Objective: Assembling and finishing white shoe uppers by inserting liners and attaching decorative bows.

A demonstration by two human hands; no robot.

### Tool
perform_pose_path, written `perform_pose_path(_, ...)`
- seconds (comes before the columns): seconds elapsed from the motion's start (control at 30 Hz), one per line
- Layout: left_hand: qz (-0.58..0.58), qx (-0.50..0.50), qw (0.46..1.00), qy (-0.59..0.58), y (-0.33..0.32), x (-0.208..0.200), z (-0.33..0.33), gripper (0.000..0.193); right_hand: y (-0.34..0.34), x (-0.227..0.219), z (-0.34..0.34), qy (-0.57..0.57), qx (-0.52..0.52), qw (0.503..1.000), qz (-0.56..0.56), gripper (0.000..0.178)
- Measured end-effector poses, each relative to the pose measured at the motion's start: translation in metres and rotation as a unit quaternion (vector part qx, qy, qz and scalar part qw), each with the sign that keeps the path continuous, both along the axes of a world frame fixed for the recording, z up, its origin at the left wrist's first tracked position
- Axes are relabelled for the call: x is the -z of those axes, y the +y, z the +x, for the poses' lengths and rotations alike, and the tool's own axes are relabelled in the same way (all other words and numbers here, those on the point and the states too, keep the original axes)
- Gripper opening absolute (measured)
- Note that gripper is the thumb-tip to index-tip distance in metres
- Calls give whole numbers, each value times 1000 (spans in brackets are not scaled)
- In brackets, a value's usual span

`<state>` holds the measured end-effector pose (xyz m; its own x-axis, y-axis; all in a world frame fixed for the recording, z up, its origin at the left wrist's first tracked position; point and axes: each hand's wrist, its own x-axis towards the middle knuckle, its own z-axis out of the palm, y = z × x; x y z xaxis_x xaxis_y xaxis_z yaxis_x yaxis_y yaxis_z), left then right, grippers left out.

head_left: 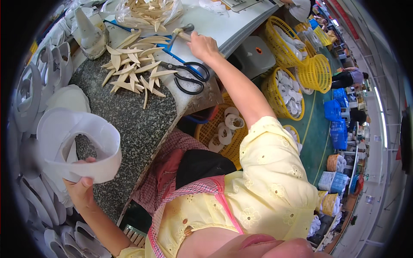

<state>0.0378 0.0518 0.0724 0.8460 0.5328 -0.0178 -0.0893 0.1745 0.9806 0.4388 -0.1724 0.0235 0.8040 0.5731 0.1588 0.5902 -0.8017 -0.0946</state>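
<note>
My left hand (81, 187) is closed on the lower rim of a white shoe upper (107, 165), holding it up over the left side of the speckled stone worktop (114, 116). The upper's opening faces up, and stone shows through it. My right arm reaches to the far side, where my right hand (203, 46) is wrapped around the wooden handle of a hammer (186, 29). Its metal head lies just beyond my fingers. Nearer to me, black-handled scissors (189, 79) rest beside a loose pile of curved beige pieces (133, 64).
A clear plastic bag (172, 10) holds more beige pieces at the back. A crusted pot (92, 36) stands far left. White uppers (38, 193) crowd the left edge. Yellow baskets (282, 92) with white parts stand right of the bench; a person (350, 77) is farther off.
</note>
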Motion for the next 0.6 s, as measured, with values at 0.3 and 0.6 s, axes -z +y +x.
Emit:
perform_pose_path(0.3,-100,-28,994,-33,-1,20,-21,70,47,-17,-92,39,-418,809,412,48)
perform_pose_path(0.6,-203,27,976,-71,-17,-5,24,57,58,-51,-193,241,-638,676,278,23)
